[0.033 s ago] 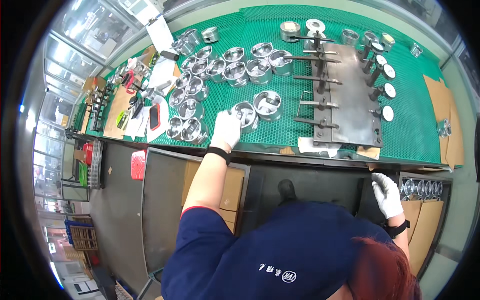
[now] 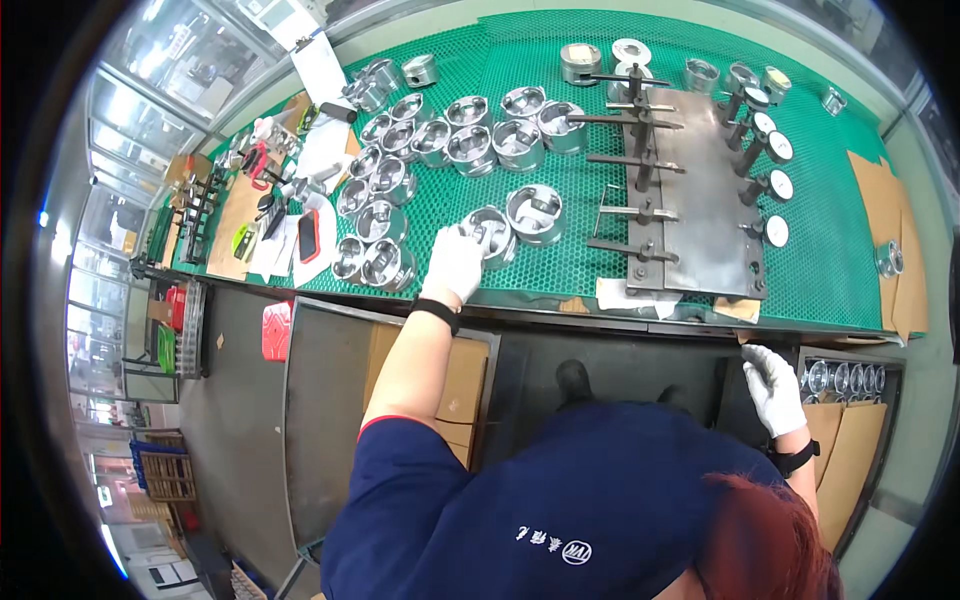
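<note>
My left hand (image 2: pixel 453 268), in a white glove, is at the front of the green-matted bench with its fingers closed on the left rim of a metal piston (image 2: pixel 490 238). That piston stands on the mat with its hollow side up, and part of it is hidden by the hand. Just right of it is another piston (image 2: pixel 535 213). At the lower right my right hand (image 2: pixel 774 392), also gloved, hangs in front of the bench edge with its fingers stretched out and nothing in them. Below it, upturned pistons (image 2: pixel 842 378) sit in a box beside cardboard sheets.
Several pistons (image 2: pixel 470 148) stand grouped on the green mat (image 2: pixel 590 185). A steel fixture plate (image 2: pixel 708 190) with clamps and dial gauges (image 2: pixel 775 232) occupies the right part. Papers, tools and a red-edged phone (image 2: pixel 309 235) lie at the left. A metal-framed cart (image 2: pixel 335 400) stands below.
A second dark shoe shows beneath the bench. Both hands keep nearly the same place, and the pistons have not visibly moved.
</note>
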A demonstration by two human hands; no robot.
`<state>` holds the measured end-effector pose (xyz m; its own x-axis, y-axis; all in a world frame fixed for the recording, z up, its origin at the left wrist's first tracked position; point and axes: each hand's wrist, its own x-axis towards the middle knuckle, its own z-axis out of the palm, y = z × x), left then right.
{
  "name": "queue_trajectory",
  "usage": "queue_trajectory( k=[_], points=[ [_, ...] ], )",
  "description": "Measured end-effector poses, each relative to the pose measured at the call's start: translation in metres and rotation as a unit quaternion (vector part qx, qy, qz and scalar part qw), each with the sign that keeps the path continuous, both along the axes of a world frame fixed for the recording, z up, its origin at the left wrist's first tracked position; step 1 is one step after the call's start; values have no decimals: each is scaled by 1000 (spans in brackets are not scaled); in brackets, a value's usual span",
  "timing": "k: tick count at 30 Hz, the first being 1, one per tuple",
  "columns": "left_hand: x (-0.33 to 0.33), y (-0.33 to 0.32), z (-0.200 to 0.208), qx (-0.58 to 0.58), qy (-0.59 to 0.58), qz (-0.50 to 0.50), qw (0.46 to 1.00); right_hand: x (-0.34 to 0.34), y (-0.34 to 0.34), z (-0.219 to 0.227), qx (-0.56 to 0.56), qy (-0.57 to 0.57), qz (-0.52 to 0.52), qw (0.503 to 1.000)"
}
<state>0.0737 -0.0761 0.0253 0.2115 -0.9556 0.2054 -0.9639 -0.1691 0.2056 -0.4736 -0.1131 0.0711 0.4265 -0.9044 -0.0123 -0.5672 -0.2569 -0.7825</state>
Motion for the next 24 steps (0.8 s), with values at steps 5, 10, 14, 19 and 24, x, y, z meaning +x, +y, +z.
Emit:
queue_trajectory(
  k=[5,10,14,19,24],
  points=[
    [-19,11,-3,115,-100,-10,988,30,-43,16,35,-37,45,998],
    [-73,29,54,-6,453,272,849,58,-103,41,-7,-71,167,983],
    [-137,34,112,-48,668,254,698,74,-143,58,-51,-112,283,951],
    [-233,-8,146,-51,781,143,606,92,-163,72,30,-128,420,898],
    [-270,-61,119,37,867,67,493,75,-171,49,-16,-157,367,917]
  ],
)
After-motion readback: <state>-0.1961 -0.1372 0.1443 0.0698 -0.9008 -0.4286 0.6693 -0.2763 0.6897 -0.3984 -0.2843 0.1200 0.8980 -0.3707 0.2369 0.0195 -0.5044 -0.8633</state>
